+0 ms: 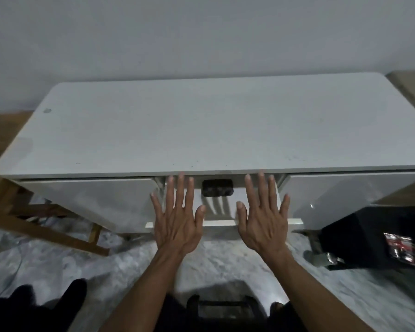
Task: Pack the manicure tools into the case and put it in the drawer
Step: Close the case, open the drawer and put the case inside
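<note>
Head view, looking down at one long white cabinet whose surface (201, 125) stretches wide beyond both hands and carries nothing visible. Its front edge runs just past the fingertips, and the wall stands behind its far edge. Under that edge are three fronts: one closed white panel out to the side of each hand, and between them one drawer (221, 207) pulled partly out toward the person. Inside the drawer, between the two hands and slightly beyond them, lies one small black case (217, 187), closed as far as can be told, tucked half under the overhanging surface. The drawer floor around the case is bare white. Two hands show, both flat with fingers spread wide and gripping nothing. The left hand (177, 219) hovers over the drawer's left side; the right hand (264, 219) over its right side; whether either palm touches the drawer cannot be told. Below the wrists is pale marbled floor with free room. Beyond the right hand sits one black box (369, 238); beyond the left hand, one wooden frame (46, 221) leans under the cabinet.
</note>
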